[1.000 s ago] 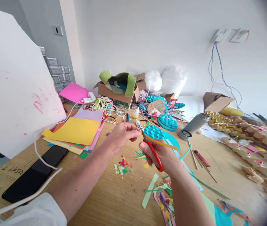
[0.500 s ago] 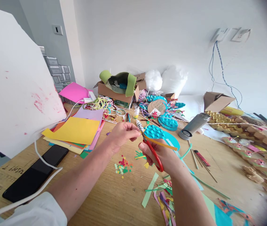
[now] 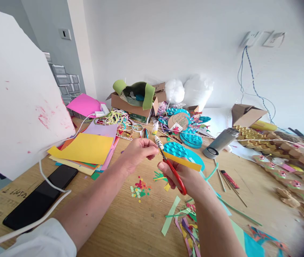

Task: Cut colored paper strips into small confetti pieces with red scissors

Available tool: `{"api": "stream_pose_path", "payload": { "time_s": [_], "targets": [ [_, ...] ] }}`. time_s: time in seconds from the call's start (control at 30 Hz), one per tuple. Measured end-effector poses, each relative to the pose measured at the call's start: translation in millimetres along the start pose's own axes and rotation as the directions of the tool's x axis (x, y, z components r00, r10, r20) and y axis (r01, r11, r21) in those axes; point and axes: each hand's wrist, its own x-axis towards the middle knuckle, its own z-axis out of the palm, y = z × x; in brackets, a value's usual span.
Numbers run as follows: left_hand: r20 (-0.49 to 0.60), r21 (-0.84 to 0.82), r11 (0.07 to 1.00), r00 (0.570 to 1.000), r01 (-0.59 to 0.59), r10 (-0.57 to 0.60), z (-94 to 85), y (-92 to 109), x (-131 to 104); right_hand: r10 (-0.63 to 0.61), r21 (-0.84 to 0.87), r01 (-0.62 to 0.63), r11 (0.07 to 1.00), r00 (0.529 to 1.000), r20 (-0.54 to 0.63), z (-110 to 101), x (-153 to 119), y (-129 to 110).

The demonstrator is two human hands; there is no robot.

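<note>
My right hand point(image 3: 180, 175) is closed on a pair of red-handled scissors point(image 3: 177, 175), its blades pointing up and left toward my other hand. A yellow-orange paper strip point(image 3: 185, 162) stretches from the blades out over my right hand. My left hand point(image 3: 142, 150) pinches the strip's far end at the scissor tips; the fingers cover most of that end. Below the hands, small round paper dots point(image 3: 140, 187) in red, green and yellow lie on the wooden table point(image 3: 130, 228). Thin green paper cuttings point(image 3: 159, 176) are close by.
Coloured paper sheets point(image 3: 87, 150) and a black phone point(image 3: 41, 196) lie left. Behind the hands are a glue bottle point(image 3: 155, 127) and a blue textured oval point(image 3: 173, 149). A metal flask point(image 3: 221, 142) lies tilted right; paper scraps point(image 3: 188, 228) are in front.
The paper strip has turned so that more of its flat yellow face shows. My left hand has shifted very slightly left; the scissors stay in nearly the same place.
</note>
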Motion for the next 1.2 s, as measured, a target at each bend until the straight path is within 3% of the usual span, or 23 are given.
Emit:
{"api": "stream_pose_path", "payload": {
  "time_s": [0.37,0.5,0.67,0.73,0.83,0.9,1.03,1.1,1.2],
  "targets": [
    [-0.003,0.021,1.000,1.000,0.011,-0.011,-0.6,1,-1,-0.007,-0.069,0.005,0.998,1.000,-0.027,0,0,0],
    [-0.010,0.056,0.998,1.000,0.000,0.001,-2.0,3,0,-0.014,-0.164,0.003,0.986,0.998,-0.064,-2,0,0],
    [0.059,0.295,0.955,0.998,-0.015,-0.003,-15.5,4,2,0.004,-0.280,-0.039,0.959,0.992,-0.124,-4,0,0],
    [0.155,0.505,0.862,0.987,-0.046,-0.038,-22.3,1,2,-0.006,-0.330,-0.041,0.943,0.990,-0.138,-4,-1,-1],
    [0.202,0.805,0.574,0.979,-0.152,-0.025,-28.7,-11,4,-0.012,-0.381,-0.044,0.924,0.990,-0.144,-4,-1,-2],
    [0.226,0.888,0.418,0.974,-0.193,-0.031,-30.1,-21,5,-0.005,-0.403,-0.050,0.914,0.991,-0.134,-4,-1,-3],
    [0.272,0.937,0.270,0.948,-0.223,-0.163,-31.6,-24,4,-0.004,-0.479,-0.056,0.876,0.992,-0.123,-3,1,-4],
    [0.276,0.939,0.264,0.939,-0.218,-0.204,-33.3,-14,-1,-0.014,-0.523,-0.057,0.850,0.991,-0.131,-3,3,-1],
    [0.385,0.845,0.465,0.904,-0.264,-0.187,-34.9,10,-12,-0.036,-0.570,-0.048,0.820,0.990,-0.135,-2,5,4]
  ]
}}
